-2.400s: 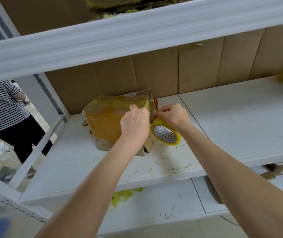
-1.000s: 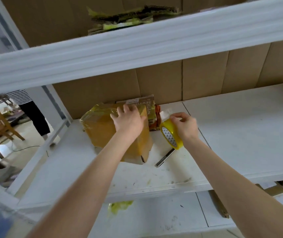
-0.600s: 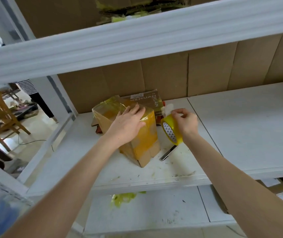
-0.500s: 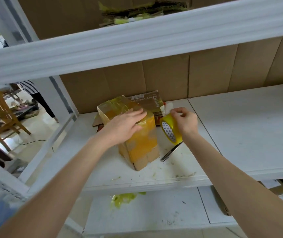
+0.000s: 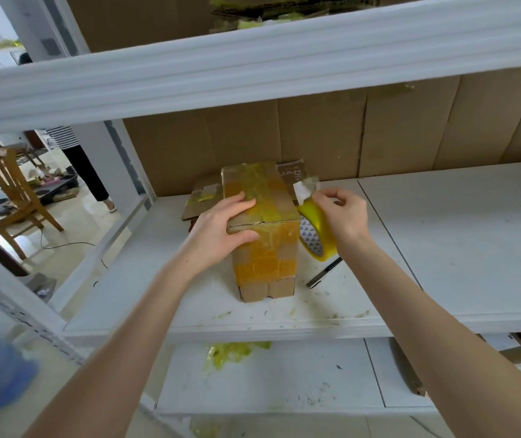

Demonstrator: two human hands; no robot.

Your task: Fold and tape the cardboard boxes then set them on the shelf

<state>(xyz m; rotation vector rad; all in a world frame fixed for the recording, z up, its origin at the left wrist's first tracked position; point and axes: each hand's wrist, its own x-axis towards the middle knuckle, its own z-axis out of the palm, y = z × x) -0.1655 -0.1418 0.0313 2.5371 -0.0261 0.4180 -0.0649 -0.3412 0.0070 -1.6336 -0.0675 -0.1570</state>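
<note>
A small cardboard box (image 5: 265,248), heavily wrapped in yellowish tape, stands upright on the white shelf (image 5: 442,248). My left hand (image 5: 221,229) grips its upper left corner, fingers over the top and thumb on the front. Right of the box, my right hand (image 5: 341,216) holds a yellow tape roll (image 5: 316,238) on edge. Thumb and forefinger pinch the roll's loose white-tipped tape end (image 5: 305,191) above it.
A dark pen-like tool (image 5: 324,272) lies on the shelf under the roll. Flat cardboard (image 5: 202,197) lies behind the box. Tape scraps (image 5: 230,352) litter the lower shelf. The upper shelf beam (image 5: 252,64) crosses overhead. A person (image 5: 75,162) and a wooden chair (image 5: 9,188) are at left.
The box has been turned from lying tilted to standing upright with its front squarely facing me. My left hand shifted to its upper left corner. The right hand has lifted the tape end.
</note>
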